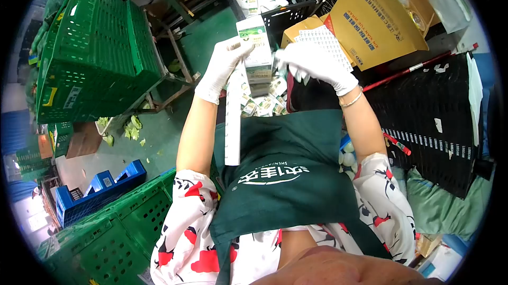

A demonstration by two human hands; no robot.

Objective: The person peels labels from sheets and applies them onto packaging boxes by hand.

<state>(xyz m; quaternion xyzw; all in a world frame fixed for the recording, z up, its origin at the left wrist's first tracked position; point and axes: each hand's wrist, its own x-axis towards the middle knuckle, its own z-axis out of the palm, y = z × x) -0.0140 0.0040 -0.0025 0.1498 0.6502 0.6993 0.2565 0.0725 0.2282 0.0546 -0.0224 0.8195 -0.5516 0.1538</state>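
My left hand [227, 64], in a white glove, is closed on the edge of a strip of white and green printed labels [256, 47] in front of my chest. A long narrow white strip with small print [232, 123] hangs below the same hand, over my apron. My right hand [313, 64], also gloved, is just right of the labels with its fingers bent; motion blur hides whether they grip anything. Behind it is a white sheet with rows of small print [327, 44]. Loose white and green labels [274, 94] lie beneath my hands.
A black crate [290, 14] filled with similar labels stands ahead. To its right are a yellow cardboard box [365, 20] and a black crate [428, 116]. Green crates [87, 47] are stacked at left, near a blue crate [100, 192]. Leaves [132, 127] litter the floor.
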